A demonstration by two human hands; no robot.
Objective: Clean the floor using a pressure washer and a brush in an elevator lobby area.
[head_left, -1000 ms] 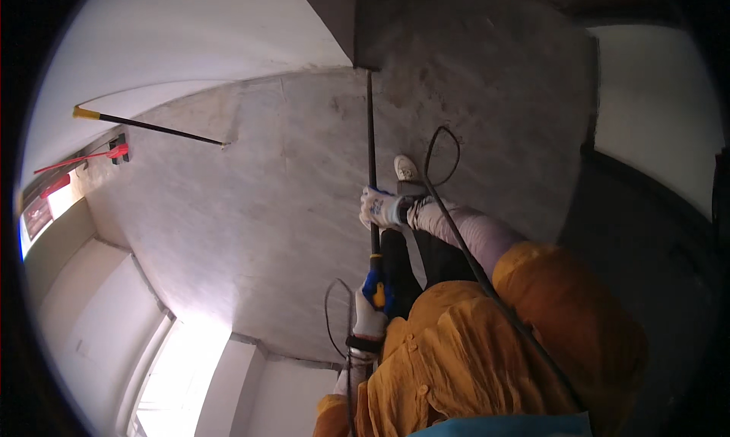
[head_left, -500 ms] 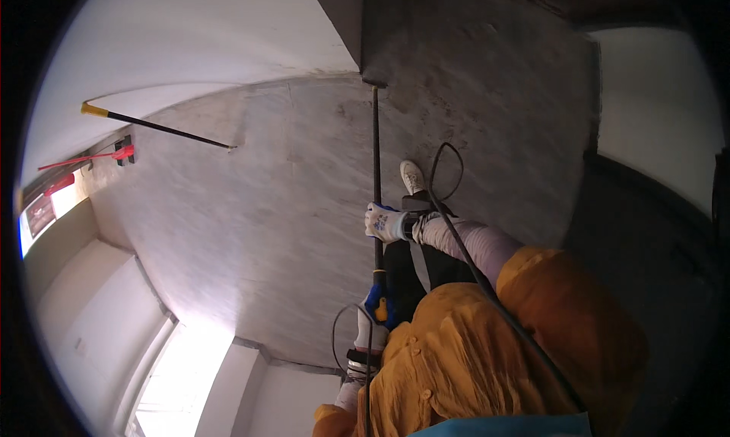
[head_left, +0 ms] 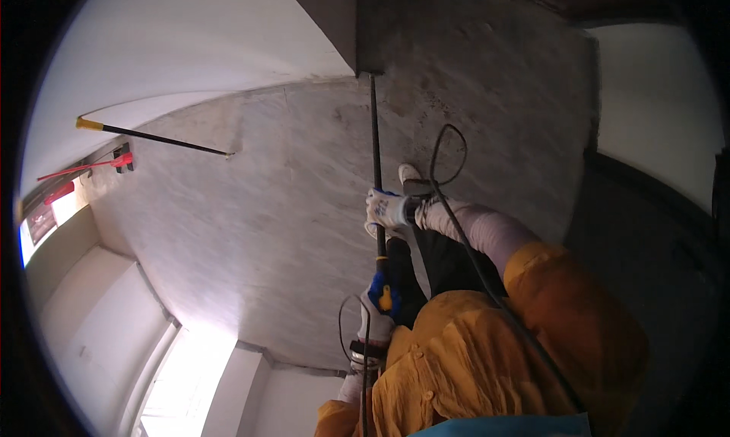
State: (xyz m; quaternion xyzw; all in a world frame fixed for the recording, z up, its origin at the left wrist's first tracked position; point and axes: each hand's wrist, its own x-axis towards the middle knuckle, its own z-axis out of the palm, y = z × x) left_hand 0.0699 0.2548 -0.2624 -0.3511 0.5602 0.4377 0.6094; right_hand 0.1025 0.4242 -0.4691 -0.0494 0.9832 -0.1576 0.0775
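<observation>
A long-handled scraper (head_left: 376, 136), with a black pole and yellow near its lower end, runs away from my body over the grey floor. Its small flat head rests by the corner of the white wall, too small to make out well. My right hand (head_left: 386, 208), in a white and blue work glove, is closed around the middle of the pole. Lower down, close to my stomach, my left hand (head_left: 380, 304) wraps the yellow and black end in a matching glove. My white shoes (head_left: 409, 172) show beside the pole, one partly behind my right hand.
A second black pole with a yellow end (head_left: 90, 124) leans at the left wall. Beyond it are a red-handled tool (head_left: 122, 160) and a bright opening. Black cables (head_left: 450, 216) loop from my arms. White walls (head_left: 205, 38) border the grey floor (head_left: 296, 178); dark debris lies ahead.
The pole's far end has slid slightly forward to the wall corner. My right hand has moved a little nearer, and my feet have shifted, with a second shoe now showing.
</observation>
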